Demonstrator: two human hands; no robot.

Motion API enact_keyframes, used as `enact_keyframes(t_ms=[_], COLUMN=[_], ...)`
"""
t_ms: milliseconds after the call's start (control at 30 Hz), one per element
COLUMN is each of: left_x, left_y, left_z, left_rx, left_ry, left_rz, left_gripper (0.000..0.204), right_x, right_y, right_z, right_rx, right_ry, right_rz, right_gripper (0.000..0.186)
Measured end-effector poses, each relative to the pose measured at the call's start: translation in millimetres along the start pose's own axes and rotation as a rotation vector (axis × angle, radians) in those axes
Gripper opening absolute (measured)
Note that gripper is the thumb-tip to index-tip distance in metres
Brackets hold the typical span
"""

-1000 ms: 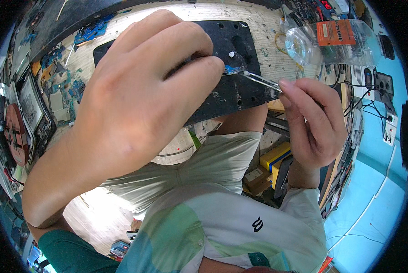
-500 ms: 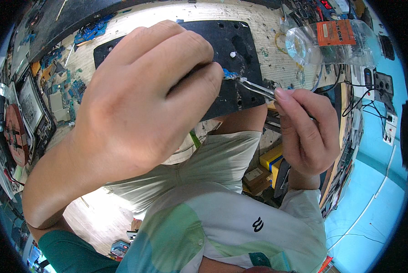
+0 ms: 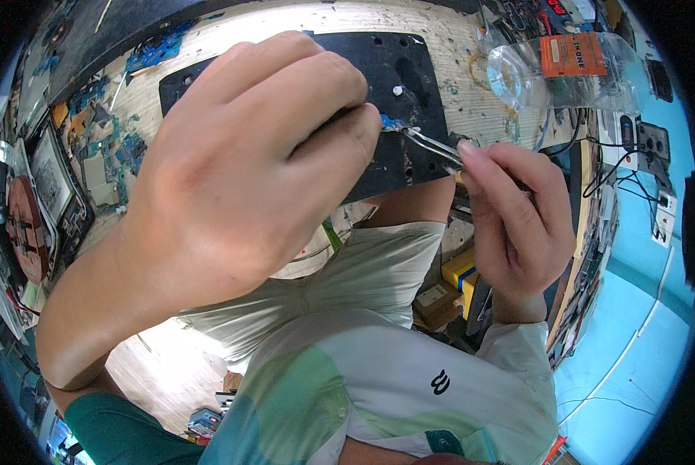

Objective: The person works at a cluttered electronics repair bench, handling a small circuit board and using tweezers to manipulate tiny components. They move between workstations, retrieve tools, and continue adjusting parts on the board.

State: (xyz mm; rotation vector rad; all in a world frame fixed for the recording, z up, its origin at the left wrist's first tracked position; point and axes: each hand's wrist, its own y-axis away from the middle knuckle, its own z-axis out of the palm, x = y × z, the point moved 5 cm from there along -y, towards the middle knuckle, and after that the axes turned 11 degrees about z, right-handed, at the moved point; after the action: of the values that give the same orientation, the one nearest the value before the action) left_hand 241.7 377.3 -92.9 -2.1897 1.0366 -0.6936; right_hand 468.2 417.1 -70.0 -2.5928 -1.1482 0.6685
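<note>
Open tabletop point(image 3: 462, 108) flanks the black mat point(image 3: 421, 74), tweezers point(image 3: 422, 138) crossing its right edge.

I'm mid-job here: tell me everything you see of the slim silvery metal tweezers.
The slim silvery metal tweezers show two thin, shiny prongs converging at the tips. The right hand pinches them with its fingertips, which hide the rear end. They slant up and leftward in the picture, over the flat black board. Their tips are at the small blue piece; whether they grip or touch it is too small to tell.
</note>
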Motion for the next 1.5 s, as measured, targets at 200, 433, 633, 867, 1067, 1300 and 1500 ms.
enact_keyframes(t_ms=[200, 433, 633, 867, 1067, 1300, 1500], left_x=[0, -1, 3, 3, 3, 5, 6], left_y=[1, -1, 0, 2, 2, 1, 1], left_z=[2, 2, 2, 3, 4, 2, 2], left_rx=[0.008, 0.012, 0.014, 0.0, 0.001, -0.017, -0.012], left_ry=[0.002, -0.003, -0.008, -0.04, -0.03, -0.019, -0.026], left_rz=[0.006, 0.043, 0.033, 0.071, 0.067, 0.033, 0.037], left_gripper=[0.046, 0.047, 0.05, 0.052, 0.051, 0.051, 0.051], right_x=[3, 10, 13, 21, 27, 38, 39], right_y=[-2, -8, -8, -9, -9, -12, -12], right_z=[3, 4, 10, 18, 21, 25, 20], right_rx=[0.006, -0.001, -0.002, -0.051, -0.096, -0.159, -0.186], right_ry=[-0.048, -0.099, -0.155, -0.32, -0.428, -0.582, -0.579], right_rz=[-0.003, -0.075, -0.011, 0.153, 0.205, 0.238, 0.204], right_gripper=[0.036, 0.041, 0.033, 0.03, 0.026, 0.024, 0.025])
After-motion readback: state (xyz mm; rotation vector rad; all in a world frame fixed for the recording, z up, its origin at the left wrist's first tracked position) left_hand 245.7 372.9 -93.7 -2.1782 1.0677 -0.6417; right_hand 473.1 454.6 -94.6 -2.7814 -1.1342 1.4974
